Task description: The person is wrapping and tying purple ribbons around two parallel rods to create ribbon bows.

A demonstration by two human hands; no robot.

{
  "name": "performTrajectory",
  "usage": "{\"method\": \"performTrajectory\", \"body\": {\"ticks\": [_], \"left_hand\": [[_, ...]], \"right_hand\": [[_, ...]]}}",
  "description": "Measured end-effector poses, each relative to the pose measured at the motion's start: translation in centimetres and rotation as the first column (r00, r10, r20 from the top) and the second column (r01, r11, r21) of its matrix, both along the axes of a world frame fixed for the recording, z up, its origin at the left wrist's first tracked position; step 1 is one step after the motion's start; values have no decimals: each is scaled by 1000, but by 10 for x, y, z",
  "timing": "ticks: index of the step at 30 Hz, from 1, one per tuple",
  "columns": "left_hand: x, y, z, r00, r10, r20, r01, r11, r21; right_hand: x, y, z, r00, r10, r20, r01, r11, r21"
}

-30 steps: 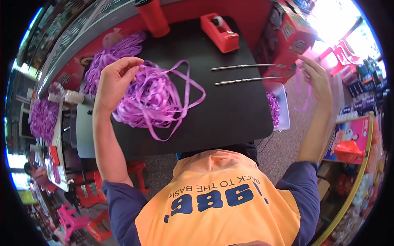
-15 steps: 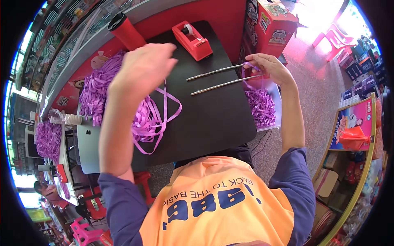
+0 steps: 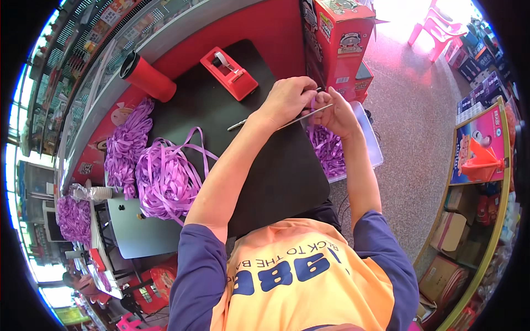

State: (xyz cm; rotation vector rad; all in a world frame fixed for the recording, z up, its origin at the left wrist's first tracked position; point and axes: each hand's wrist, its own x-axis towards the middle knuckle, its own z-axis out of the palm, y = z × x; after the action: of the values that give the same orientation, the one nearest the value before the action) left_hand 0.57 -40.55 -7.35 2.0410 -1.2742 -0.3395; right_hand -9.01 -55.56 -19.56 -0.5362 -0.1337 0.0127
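My two hands meet above the far right edge of the black table (image 3: 276, 171). My left hand (image 3: 288, 100) is closed, its fingertips pinched at a short bit of purple ribbon (image 3: 313, 103) beside the rods. My right hand (image 3: 339, 117) is closed round the end of a thin metal rod (image 3: 305, 117), its fingers partly raised. A second metal rod, with a twisted tip (image 3: 236, 126), pokes out from under my left wrist; my hand hides most of it. On the table's left lies a loose heap of purple ribbon (image 3: 168, 179), a strand trailing from it.
A red tape dispenser (image 3: 229, 74) and a red tumbler (image 3: 149, 77) stand at the table's far side. A white bin (image 3: 369, 135) with purple ribbon loops sits below my right hand. Another ribbon bundle (image 3: 128, 149) lies far left. Red cartons (image 3: 345, 49) stand beyond the table.
My left hand has swung right, from above the ribbon heap to the rods at my right hand. The rods have tilted and my view has shifted.
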Motion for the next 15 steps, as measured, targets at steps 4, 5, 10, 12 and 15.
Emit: {"method": "performTrajectory", "body": {"ticks": [4,5,10,12,15], "left_hand": [[5,7,-2,991,94,-93,-84,990,109],[6,10,-3,996,76,50,-80,994,80],[18,33,-7,931,89,353,-95,995,1],[18,37,-8,931,97,351,-100,995,-11],[8,37,-10,958,195,209,-160,972,-174]], "right_hand": [[-2,13,2,995,-40,-90,34,997,-64],[-6,16,3,992,-64,-105,53,994,-97],[-26,27,5,946,-312,-89,188,751,-633],[-25,33,3,921,-378,-93,251,758,-601],[-19,41,2,882,-467,-68,359,758,-544]]}}
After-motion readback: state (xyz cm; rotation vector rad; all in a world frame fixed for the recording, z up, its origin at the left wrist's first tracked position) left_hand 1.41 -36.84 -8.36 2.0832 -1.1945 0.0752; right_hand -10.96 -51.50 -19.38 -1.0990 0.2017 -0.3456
